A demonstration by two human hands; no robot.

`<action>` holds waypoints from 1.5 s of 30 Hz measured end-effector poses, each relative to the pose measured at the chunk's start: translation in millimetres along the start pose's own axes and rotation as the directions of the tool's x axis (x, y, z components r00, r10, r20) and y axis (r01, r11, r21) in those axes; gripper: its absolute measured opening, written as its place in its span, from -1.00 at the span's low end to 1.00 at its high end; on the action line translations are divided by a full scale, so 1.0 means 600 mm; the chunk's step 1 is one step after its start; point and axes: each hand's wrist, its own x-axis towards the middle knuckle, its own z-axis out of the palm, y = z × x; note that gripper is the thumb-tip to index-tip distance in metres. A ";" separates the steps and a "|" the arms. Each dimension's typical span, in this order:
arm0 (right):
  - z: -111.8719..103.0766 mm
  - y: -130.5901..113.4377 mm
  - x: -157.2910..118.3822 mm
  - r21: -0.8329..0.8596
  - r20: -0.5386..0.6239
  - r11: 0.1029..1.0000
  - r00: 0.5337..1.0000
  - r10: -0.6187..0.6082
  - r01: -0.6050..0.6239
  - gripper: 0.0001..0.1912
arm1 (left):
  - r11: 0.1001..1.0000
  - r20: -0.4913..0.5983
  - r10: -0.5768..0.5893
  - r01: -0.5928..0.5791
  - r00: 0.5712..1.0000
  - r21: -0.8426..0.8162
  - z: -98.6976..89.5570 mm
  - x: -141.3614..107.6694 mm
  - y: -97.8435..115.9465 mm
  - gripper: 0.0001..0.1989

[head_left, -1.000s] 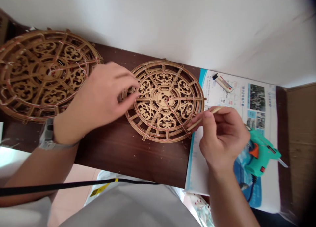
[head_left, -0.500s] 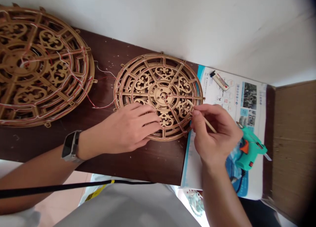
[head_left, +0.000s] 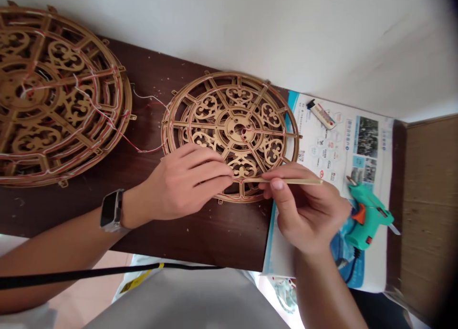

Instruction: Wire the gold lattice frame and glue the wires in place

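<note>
A round, brown openwork frame (head_left: 232, 124) with scroll patterns lies on the dark table, red and white wires running along its ribs and rings. My left hand (head_left: 195, 179) rests over its lower left rim, fingers curled and pressed together; what lies under the fingertips is hidden. Between thumb and fingers, my right hand (head_left: 304, 207) grips a thin wooden stick (head_left: 304, 181). The stick lies nearly level, its left end at the frame's lower rim close to my left fingertips.
A stack of larger openwork frames (head_left: 60, 105) stands at the left, joined by loose wires (head_left: 143, 151). To the right, a green glue gun (head_left: 368, 214) and a small white lighter-like item (head_left: 322, 114) lie on a printed sheet (head_left: 343, 128). Cardboard (head_left: 429, 214) stands beyond.
My right hand has brought the stick down and left, from the frame's right side to its lower rim, turning it level. The frame has rotated slightly; my left hand stays at the rim.
</note>
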 end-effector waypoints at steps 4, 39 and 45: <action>-0.001 0.003 0.000 -0.010 0.046 1.000 0.999 -0.010 0.011 -0.77 | 1.000 -0.015 -0.020 0.020 1.000 -0.021 0.010 -0.001 0.000 -0.76; 0.007 0.008 0.008 -0.190 0.148 0.958 0.971 -0.190 0.216 -0.74 | 0.989 -0.025 -0.122 0.119 0.992 -0.088 0.028 -0.012 0.003 -0.66; 0.004 0.014 -0.001 -0.096 0.008 0.985 0.990 -0.141 0.141 -0.72 | 0.986 -0.018 -0.137 0.134 0.990 -0.101 0.021 -0.008 0.002 -0.65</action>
